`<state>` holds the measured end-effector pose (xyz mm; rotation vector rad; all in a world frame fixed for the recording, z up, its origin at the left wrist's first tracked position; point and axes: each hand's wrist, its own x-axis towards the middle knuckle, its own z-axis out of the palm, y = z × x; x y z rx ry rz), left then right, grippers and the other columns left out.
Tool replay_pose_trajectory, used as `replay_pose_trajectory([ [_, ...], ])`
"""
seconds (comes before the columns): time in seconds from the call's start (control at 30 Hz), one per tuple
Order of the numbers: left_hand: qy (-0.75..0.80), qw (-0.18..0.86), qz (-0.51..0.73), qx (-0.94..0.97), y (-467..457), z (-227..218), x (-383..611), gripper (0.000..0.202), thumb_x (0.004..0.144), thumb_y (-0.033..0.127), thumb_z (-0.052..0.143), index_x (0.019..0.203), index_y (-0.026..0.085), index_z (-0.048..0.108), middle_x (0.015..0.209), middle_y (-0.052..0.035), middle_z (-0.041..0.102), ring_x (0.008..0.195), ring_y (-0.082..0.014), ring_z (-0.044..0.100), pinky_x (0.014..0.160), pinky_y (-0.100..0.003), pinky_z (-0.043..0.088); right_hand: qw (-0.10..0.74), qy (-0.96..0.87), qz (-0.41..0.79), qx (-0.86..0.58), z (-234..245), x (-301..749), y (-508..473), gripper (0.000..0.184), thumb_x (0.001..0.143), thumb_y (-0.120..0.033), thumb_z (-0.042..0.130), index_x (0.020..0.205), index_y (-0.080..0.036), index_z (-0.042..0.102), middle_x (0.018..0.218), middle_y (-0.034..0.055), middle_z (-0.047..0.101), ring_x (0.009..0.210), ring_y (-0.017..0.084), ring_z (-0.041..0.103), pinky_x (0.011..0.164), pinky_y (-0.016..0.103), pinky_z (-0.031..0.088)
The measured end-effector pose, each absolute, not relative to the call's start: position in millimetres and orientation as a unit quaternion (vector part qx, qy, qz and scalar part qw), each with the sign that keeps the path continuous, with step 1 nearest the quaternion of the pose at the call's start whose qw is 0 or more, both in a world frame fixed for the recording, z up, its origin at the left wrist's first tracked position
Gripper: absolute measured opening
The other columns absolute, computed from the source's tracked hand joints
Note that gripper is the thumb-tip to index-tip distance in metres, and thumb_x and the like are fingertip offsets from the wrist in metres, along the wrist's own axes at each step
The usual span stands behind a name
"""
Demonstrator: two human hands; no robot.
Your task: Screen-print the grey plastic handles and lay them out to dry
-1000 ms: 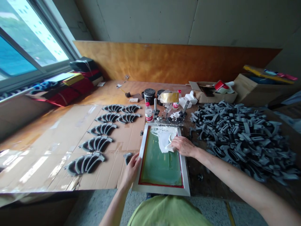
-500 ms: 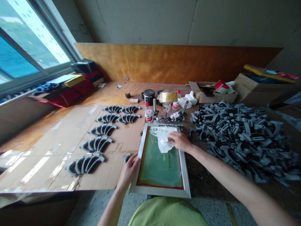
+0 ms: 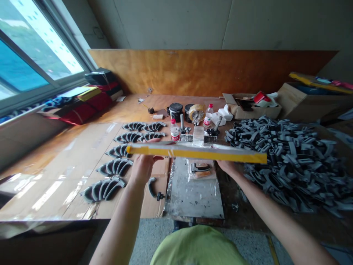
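Frame (image 3: 198, 154) up above metal plate (image 3: 193, 197), seen edge-on, yellow edge running left-right. Left hand (image 3: 145, 162) grasps its left side; right hand's (image 3: 226, 166) fingers hidden behind frame, can't tell grip. Gray piece (image 3: 201, 169) on plate, lengthwise left-right, nearer right hand.

"How about the left arm (image 3: 118, 217)?"
"Bare, stretched forward from the lower edge of the view, slanting inward."
"And the left hand (image 3: 143, 163)?"
"Raised at the end of that reach, with thumb (image 3: 158, 158) pointing inward below and fingers (image 3: 154, 140) showing above, set as in a grip."
"Then the right arm (image 3: 264, 200)?"
"Also bare, reaching in on a long diagonal from the lower right."
"And the right hand (image 3: 224, 164)?"
"Partly hidden, fingers out of sight; impossible to judge how closed."
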<state>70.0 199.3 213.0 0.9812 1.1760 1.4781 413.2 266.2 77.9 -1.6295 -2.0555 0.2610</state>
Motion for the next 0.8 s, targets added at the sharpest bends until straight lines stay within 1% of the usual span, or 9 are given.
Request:
replay_pose_trajectory([
  [0.13,0.469,0.500,0.622,0.378,219.5,225.4,81.4,0.049,0.082,0.065,0.053,0.098,0.019,0.060,0.083,-0.0031,0.068,0.079,-0.0160,0.065,0.066,-0.026,0.049,0.193,-0.829,0.129,-0.509,50.9,391.6,234.7,0.039,0.083,-0.028,0.071,0.120,-0.022,0.059,0.105,0.0065,0.066,0.101,0.023,0.061,0.088,0.036,0.047],
  [0.2,0.484,0.491,0.634,0.350,211.1,211.9,90.9,0.050,0.081,0.065,0.054,0.106,0.022,0.057,0.084,-0.0012,0.068,0.076,-0.0142,0.065,0.065,-0.024,0.048,0.166,-0.840,0.127,-0.500,53.7,382.7,228.5,0.026,0.083,-0.023,0.071,0.108,-0.023,0.063,0.103,0.0051,0.064,0.103,0.022,0.058,0.090,0.036,0.045],
  [0.27,0.518,0.543,0.572,0.331,190.5,186.1,107.8,0.055,0.079,0.066,0.059,0.110,0.020,0.057,0.084,-0.0028,0.070,0.070,-0.0143,0.064,0.059,-0.023,0.047,0.174,-0.836,0.130,-0.504,65.2,372.3,218.7,0.010,0.086,-0.020,0.068,0.095,-0.021,0.065,0.096,0.0035,0.062,0.097,0.021,0.058,0.088,0.034,0.045],
  [0.33,0.542,0.653,0.422,0.319,163.0,155.6,130.3,0.064,0.075,0.068,0.062,0.110,0.015,0.061,0.086,-0.0091,0.072,0.069,-0.0175,0.066,0.052,-0.024,0.046,0.209,-0.835,0.121,-0.495,80.3,356.0,199.0,0.003,0.088,-0.020,0.065,0.091,-0.021,0.065,0.092,0.0039,0.060,0.092,0.020,0.056,0.085,0.032,0.045],
  [0.47,0.538,0.730,0.354,0.227,120.2,108.7,154.4,0.063,0.073,0.072,0.059,0.099,0.015,0.063,0.091,-0.0130,0.073,0.076,-0.0221,0.070,0.050,-0.025,0.047,0.242,-0.890,0.085,-0.377,97.6,323.8,154.9,0.010,0.094,-0.023,0.056,0.096,-0.022,0.066,0.090,0.0056,0.061,0.089,0.021,0.055,0.083,0.034,0.045],
  [0.53,0.577,0.694,0.374,0.214,114.0,92.2,135.1,0.058,0.071,0.071,0.061,0.088,0.016,0.063,0.082,-0.0107,0.073,0.069,-0.0198,0.068,0.048,-0.023,0.044,0.257,-0.889,0.094,-0.368,91.7,331.4,152.2,0.014,0.096,-0.023,0.052,0.101,-0.023,0.065,0.093,0.0052,0.063,0.090,0.020,0.056,0.084,0.034,0.045],
  [0.63,0.703,0.572,0.354,0.232,114.6,63.0,69.5,0.059,0.068,0.075,0.056,0.076,0.016,0.062,0.070,-0.0099,0.071,0.058,-0.0186,0.065,0.048,-0.024,0.042,0.283,-0.779,0.080,-0.554,64.9,380.9,176.8,0.016,0.096,-0.017,0.046,0.097,-0.020,0.062,0.096,0.0072,0.064,0.091,0.020,0.059,0.081,0.032,0.047],
  [0.7,0.777,0.501,0.296,0.241,112.9,39.4,22.5,0.063,0.070,0.078,0.047,0.064,0.017,0.060,0.065,-0.0120,0.069,0.053,-0.0198,0.062,0.046,-0.026,0.043,0.244,-0.684,0.042,-0.687,39.9,420.4,198.3,0.005,0.091,-0.018,0.054,0.092,-0.018,0.059,0.092,0.0092,0.063,0.088,0.023,0.061,0.078,0.035,0.049],
  [0.8,0.823,0.449,0.235,0.256,104.8,10.1,-17.2,0.063,0.071,0.078,0.039,0.047,0.021,0.049,0.044,-0.0115,0.057,0.037,-0.0209,0.051,0.037,-0.029,0.034,0.175,-0.621,0.052,-0.763,4.1,458.5,215.7,0.020,0.079,-0.023,0.070,0.093,-0.017,0.057,0.085,0.0079,0.065,0.081,0.023,0.065,0.072,0.032,0.049],
])
